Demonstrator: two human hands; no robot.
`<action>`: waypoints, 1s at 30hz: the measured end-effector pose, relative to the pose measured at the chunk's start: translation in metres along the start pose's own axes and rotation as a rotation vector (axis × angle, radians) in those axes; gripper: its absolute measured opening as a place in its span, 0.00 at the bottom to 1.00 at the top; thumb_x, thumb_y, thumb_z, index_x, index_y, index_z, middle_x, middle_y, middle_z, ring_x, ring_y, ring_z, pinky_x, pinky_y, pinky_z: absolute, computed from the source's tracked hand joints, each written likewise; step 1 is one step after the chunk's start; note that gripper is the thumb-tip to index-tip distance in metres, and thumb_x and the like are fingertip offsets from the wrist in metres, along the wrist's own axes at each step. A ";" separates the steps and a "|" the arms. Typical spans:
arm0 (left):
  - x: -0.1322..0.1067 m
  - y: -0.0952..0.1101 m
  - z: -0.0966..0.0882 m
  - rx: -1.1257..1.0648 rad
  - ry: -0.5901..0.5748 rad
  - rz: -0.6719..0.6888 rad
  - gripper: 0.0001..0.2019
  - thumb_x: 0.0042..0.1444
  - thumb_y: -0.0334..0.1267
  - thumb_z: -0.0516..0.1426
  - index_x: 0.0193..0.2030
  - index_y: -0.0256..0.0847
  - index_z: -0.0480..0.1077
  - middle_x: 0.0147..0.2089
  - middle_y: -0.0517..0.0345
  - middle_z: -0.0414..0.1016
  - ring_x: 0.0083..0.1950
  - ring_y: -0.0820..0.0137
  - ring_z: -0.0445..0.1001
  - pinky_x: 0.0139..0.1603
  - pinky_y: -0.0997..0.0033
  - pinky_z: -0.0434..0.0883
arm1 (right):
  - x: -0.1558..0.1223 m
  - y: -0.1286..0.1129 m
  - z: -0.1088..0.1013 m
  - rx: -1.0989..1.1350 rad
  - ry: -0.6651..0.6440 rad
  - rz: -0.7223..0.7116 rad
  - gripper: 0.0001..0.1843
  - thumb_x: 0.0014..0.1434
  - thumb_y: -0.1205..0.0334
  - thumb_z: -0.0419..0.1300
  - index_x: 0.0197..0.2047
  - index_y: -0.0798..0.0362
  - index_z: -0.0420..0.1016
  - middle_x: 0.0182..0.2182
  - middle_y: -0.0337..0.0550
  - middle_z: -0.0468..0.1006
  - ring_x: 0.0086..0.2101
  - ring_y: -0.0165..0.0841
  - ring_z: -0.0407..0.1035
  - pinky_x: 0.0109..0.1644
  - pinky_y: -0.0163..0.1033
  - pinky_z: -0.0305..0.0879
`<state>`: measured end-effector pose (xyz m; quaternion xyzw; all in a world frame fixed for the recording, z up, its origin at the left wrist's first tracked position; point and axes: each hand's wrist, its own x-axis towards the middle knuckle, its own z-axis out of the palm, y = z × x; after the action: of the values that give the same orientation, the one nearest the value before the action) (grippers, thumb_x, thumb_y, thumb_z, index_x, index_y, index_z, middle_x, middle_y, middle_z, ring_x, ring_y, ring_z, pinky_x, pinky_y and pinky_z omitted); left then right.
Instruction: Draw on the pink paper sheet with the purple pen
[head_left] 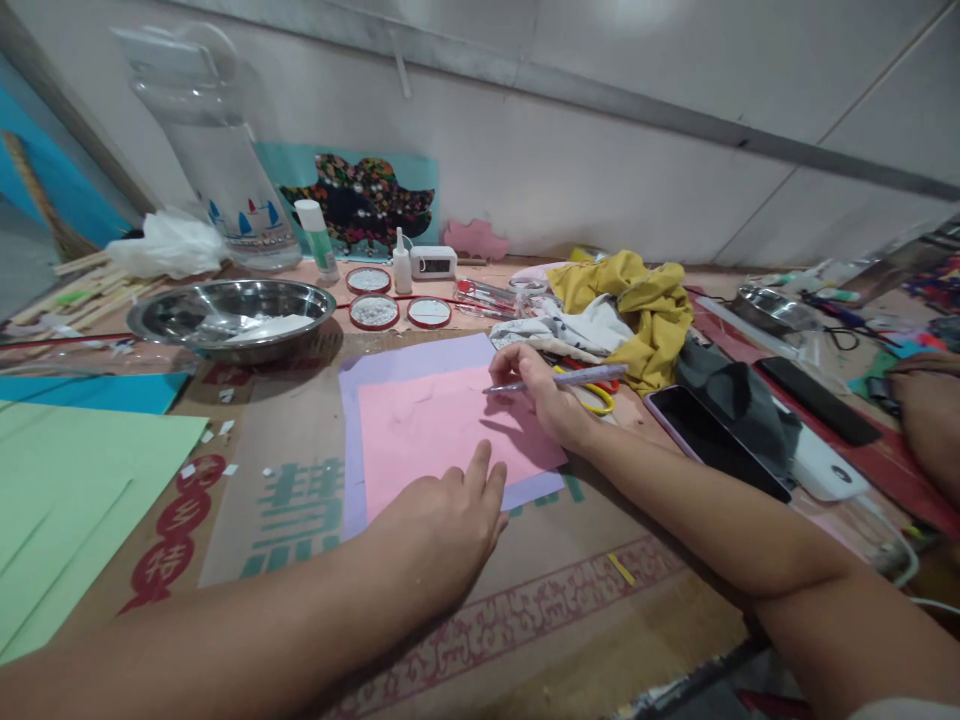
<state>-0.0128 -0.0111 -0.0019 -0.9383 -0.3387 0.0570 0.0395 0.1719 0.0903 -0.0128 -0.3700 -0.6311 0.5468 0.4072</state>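
Observation:
A pink sheet (435,430) lies on a larger lilac sheet (420,358) in the middle of the brown cardboard-covered table. My right hand (544,395) is closed around a lilac pencil (577,377), its tip touching the pink sheet's upper right part. My left hand (442,525) lies palm down with fingers together on the near edge of the pink sheet, holding nothing.
A steel bowl (232,315) stands at the left, with three round red-rimmed lids (373,311) and a glue bottle (402,265) behind the sheets. Green paper (67,490) lies near left. Yellow cloth (637,300), yellow scissors (596,398) and a phone (712,440) sit right. Another person's arm (930,420) is at far right.

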 end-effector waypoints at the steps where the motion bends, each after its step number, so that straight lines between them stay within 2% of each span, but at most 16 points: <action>1: 0.000 0.000 0.000 0.003 0.003 0.000 0.25 0.70 0.39 0.44 0.68 0.29 0.61 0.68 0.26 0.63 0.43 0.56 0.81 0.29 0.63 0.76 | 0.000 0.001 -0.002 -0.078 0.050 -0.047 0.20 0.66 0.41 0.49 0.41 0.49 0.68 0.35 0.41 0.72 0.34 0.32 0.69 0.39 0.38 0.71; 3: 0.000 0.001 0.000 0.008 -0.003 0.000 0.25 0.70 0.39 0.44 0.68 0.29 0.61 0.68 0.26 0.62 0.43 0.55 0.81 0.29 0.63 0.76 | -0.001 0.001 -0.005 -0.186 0.104 -0.072 0.19 0.67 0.43 0.49 0.37 0.50 0.66 0.26 0.36 0.66 0.24 0.28 0.61 0.27 0.34 0.62; 5: -0.001 0.001 0.000 0.009 -0.017 0.003 0.25 0.70 0.39 0.44 0.69 0.29 0.61 0.69 0.26 0.61 0.44 0.55 0.81 0.30 0.63 0.77 | -0.001 0.001 -0.007 -0.225 0.098 -0.029 0.13 0.66 0.49 0.52 0.37 0.49 0.65 0.20 0.32 0.63 0.19 0.27 0.56 0.22 0.33 0.55; 6: -0.001 0.001 0.000 0.007 -0.020 0.006 0.25 0.70 0.39 0.44 0.69 0.29 0.61 0.69 0.26 0.61 0.44 0.54 0.81 0.30 0.63 0.77 | -0.001 0.000 -0.006 -0.234 0.087 0.000 0.10 0.64 0.51 0.54 0.37 0.49 0.64 0.19 0.31 0.63 0.19 0.26 0.57 0.22 0.32 0.54; 9: 0.000 0.001 -0.001 -0.003 -0.015 0.004 0.25 0.70 0.39 0.44 0.68 0.29 0.62 0.68 0.25 0.62 0.45 0.54 0.81 0.30 0.62 0.77 | -0.002 -0.002 -0.003 -0.241 0.061 0.056 0.11 0.60 0.54 0.61 0.36 0.50 0.64 0.20 0.30 0.67 0.18 0.25 0.61 0.21 0.31 0.55; 13: 0.000 0.001 -0.003 0.005 -0.009 0.003 0.25 0.70 0.39 0.44 0.68 0.27 0.62 0.68 0.24 0.62 0.45 0.53 0.81 0.30 0.61 0.78 | -0.003 -0.004 0.003 -0.273 0.045 0.060 0.16 0.56 0.53 0.66 0.31 0.50 0.63 0.21 0.31 0.67 0.18 0.24 0.59 0.20 0.30 0.54; 17: 0.000 0.002 -0.002 0.016 -0.021 0.023 0.25 0.70 0.38 0.44 0.69 0.26 0.61 0.67 0.23 0.63 0.44 0.53 0.81 0.29 0.61 0.78 | -0.004 -0.003 0.005 -0.283 0.028 0.017 0.14 0.59 0.52 0.64 0.33 0.51 0.64 0.21 0.31 0.67 0.19 0.25 0.61 0.21 0.31 0.56; 21: 0.002 0.003 0.003 0.061 0.008 0.037 0.25 0.69 0.35 0.44 0.69 0.28 0.61 0.67 0.23 0.63 0.41 0.54 0.82 0.27 0.61 0.78 | 0.001 0.004 0.001 -0.083 -0.012 0.019 0.15 0.63 0.48 0.60 0.36 0.50 0.64 0.20 0.32 0.71 0.21 0.27 0.67 0.24 0.32 0.61; 23: 0.003 0.002 0.004 0.083 0.014 0.046 0.24 0.69 0.35 0.44 0.69 0.28 0.61 0.68 0.23 0.61 0.42 0.54 0.82 0.28 0.60 0.79 | 0.007 0.008 -0.004 0.009 0.074 0.031 0.18 0.61 0.44 0.61 0.34 0.51 0.65 0.18 0.32 0.71 0.18 0.27 0.65 0.22 0.32 0.60; 27: 0.005 0.001 0.002 0.092 -0.067 0.051 0.25 0.69 0.34 0.44 0.69 0.29 0.60 0.68 0.24 0.60 0.44 0.53 0.82 0.31 0.60 0.80 | 0.019 0.004 -0.019 0.165 0.388 0.024 0.26 0.57 0.34 0.58 0.28 0.50 0.65 0.09 0.28 0.59 0.12 0.25 0.53 0.18 0.32 0.53; 28: 0.005 0.000 0.002 0.087 -0.083 0.050 0.25 0.69 0.34 0.45 0.70 0.29 0.60 0.69 0.24 0.59 0.45 0.53 0.82 0.31 0.60 0.80 | 0.020 -0.004 -0.025 0.149 0.428 -0.002 0.28 0.56 0.32 0.57 0.27 0.50 0.65 0.09 0.29 0.59 0.12 0.25 0.52 0.17 0.32 0.52; 30: 0.006 0.000 0.001 0.075 -0.101 0.042 0.25 0.68 0.33 0.45 0.70 0.30 0.59 0.69 0.25 0.59 0.47 0.52 0.82 0.33 0.60 0.80 | 0.021 -0.025 -0.041 -0.001 0.429 -0.095 0.29 0.57 0.30 0.56 0.31 0.51 0.70 0.15 0.35 0.69 0.16 0.27 0.59 0.19 0.33 0.56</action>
<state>-0.0084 -0.0075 -0.0039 -0.9391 -0.3180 0.1179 0.0561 0.2007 0.1225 0.0176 -0.4480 -0.5470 0.4353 0.5573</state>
